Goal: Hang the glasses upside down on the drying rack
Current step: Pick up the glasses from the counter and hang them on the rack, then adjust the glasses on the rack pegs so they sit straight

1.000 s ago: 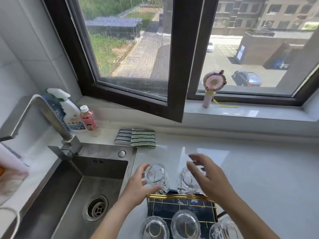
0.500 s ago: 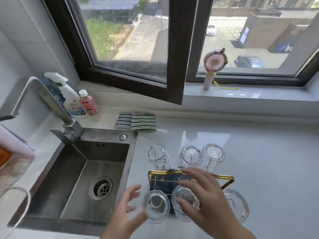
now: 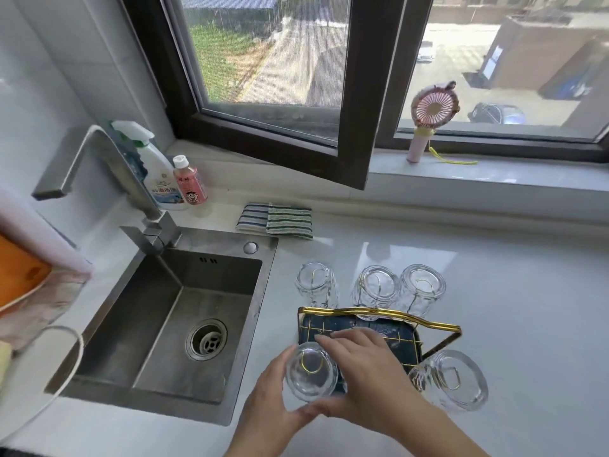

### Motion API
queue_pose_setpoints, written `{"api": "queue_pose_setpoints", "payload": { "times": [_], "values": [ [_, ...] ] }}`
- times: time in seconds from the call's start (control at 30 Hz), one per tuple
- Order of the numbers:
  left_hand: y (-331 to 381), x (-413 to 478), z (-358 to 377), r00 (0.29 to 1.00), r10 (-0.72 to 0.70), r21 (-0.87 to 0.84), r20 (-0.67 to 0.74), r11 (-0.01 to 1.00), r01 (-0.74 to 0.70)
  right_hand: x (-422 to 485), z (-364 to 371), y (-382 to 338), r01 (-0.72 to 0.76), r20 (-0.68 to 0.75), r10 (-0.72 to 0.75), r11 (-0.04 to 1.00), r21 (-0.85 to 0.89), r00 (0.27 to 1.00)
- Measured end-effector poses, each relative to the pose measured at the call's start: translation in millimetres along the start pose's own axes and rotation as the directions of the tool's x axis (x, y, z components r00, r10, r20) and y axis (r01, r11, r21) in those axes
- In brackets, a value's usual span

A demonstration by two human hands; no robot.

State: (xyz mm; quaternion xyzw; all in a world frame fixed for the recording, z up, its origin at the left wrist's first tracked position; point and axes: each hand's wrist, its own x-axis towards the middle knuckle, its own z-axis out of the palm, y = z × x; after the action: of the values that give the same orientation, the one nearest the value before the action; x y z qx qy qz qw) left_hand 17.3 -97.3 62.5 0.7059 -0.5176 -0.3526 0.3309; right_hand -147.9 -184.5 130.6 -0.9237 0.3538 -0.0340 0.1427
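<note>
Both hands have dropped back from the far row of glasses to the near one since 1 second ago. Now the left hand (image 3: pixel 268 399) cups the near-left glass (image 3: pixel 311 371) from its left and near side, fingers curled loosely around the wall, while the right hand (image 3: pixel 365 367) lies across its right side, fingers half spread and reaching toward the rack (image 3: pixel 379 319). Whether the right palm also covers a middle glass I cannot tell; it hides that spot. The glass between the hands sits base up, mouth down, its long axis near upright over a gold prong that shows through the base, at the rack's near-left corner. It lies directly between both hands, the left one having the fuller hold. I judge it already hung, so the coming move is likely a small settling push straight down that axis, or a release.

Just right, the near-right glass (image 3: pixel 449 379) also hangs inverted, leaning outward toward the surface's right edge. Beyond the rack's gold handle, 3 more glasses (image 3: pixel 375 286) stand inverted in the far row. Farther left along the surface (image 3: pixel 510 291) is the sink (image 3: pixel 184 311).
</note>
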Motion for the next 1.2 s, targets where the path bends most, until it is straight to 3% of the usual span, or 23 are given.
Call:
{"api": "queue_pose_setpoints", "payload": {
  "times": [0.53,0.7,0.83,1.03,1.2],
  "values": [
    [12,17,-15,0.985,-0.064,-0.039,0.159,0.997,0.071,4,-1,-3,-0.087,0.022,0.086,0.994,0.070,0.996],
    [11,18,-16,0.980,-0.098,-0.034,0.172,0.994,0.105,2,2,-3,-0.060,-0.106,0.068,0.995,0.078,0.992],
    [12,18,-16,0.978,-0.098,-0.028,0.184,0.994,0.105,1,3,-4,-0.078,-0.129,0.086,0.994,0.071,0.988],
    [20,14,-19,0.979,-0.088,0.003,0.186,0.996,0.089,-2,-3,-1,-0.115,0.042,0.112,0.990,0.085,0.993],
    [25,3,-26,0.979,-0.106,0.026,0.172,0.994,0.103,-27,-18,20,-0.258,0.049,0.253,0.938,0.233,0.966]
  ]
}}
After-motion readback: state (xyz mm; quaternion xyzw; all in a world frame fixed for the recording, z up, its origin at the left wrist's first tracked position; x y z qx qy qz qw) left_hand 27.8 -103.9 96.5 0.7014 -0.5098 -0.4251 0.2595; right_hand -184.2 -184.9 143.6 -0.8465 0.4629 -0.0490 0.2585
